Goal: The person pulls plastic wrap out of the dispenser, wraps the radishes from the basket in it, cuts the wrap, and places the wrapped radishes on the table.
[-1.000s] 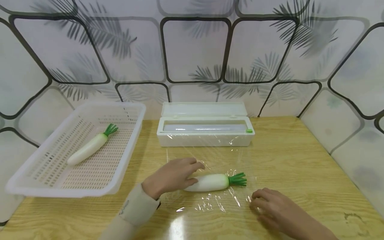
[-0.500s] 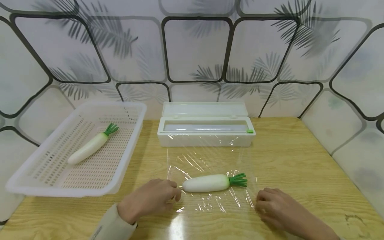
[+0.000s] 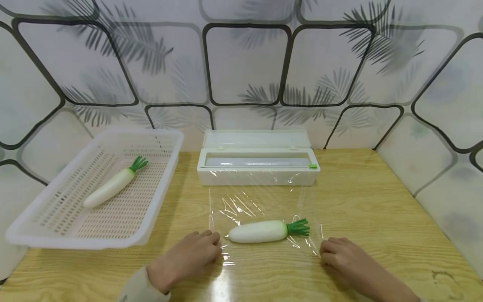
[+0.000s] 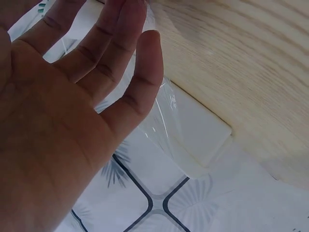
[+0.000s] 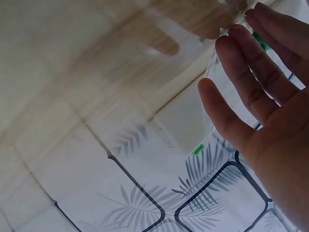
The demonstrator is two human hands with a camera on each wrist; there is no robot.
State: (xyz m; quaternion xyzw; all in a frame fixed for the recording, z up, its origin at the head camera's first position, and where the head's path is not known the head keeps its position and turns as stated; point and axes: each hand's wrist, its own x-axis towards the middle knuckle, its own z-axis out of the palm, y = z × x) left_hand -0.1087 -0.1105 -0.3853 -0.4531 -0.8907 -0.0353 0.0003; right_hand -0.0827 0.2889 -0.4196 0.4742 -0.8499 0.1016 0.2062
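Note:
A white radish with green stalks lies across a sheet of cling film on the wooden table. That film runs forward from the white dispenser box, whose lid is up. At the sheet's near left corner my left hand pinches the film, left of the radish tip. My right hand grips the near right corner, beyond the stalks. In the left wrist view, film stretches from the fingers toward the box. The right wrist view shows fingertips along the film's edge.
On the left stands a white perforated plastic basket with a second white radish in it. Patterned wall covering rises behind the table and along both sides. A green slider sits at the box's right end.
My left hand has moved from the radish's tip down and left to the film's near corner. My right hand has closed on the other corner. Glints along the film's near part have shifted.

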